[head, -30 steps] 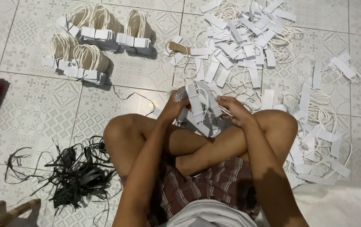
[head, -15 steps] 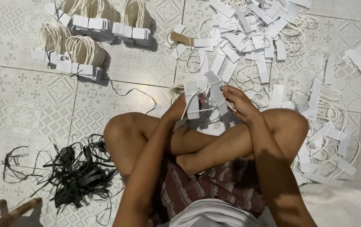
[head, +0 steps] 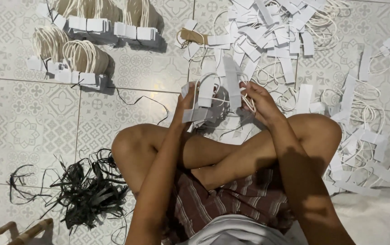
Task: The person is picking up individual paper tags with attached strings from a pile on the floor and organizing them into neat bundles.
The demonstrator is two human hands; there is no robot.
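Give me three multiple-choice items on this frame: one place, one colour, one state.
1. Where does the tangle of strips lie?
A. by the person's left knee
B. among the loose white tags
C. on the bundled stacks

2. What colour is that tangle?
A. white
B. black
C. red

3. What are the hands doing?
A. resting on the floor
B. both holding white paper tags with cord loops
C. one holding scissors

Key: 1 A, it sits on the tiled floor beside that knee; 2 B, strips are black; 3 B, left hand and right hand grip the tags.
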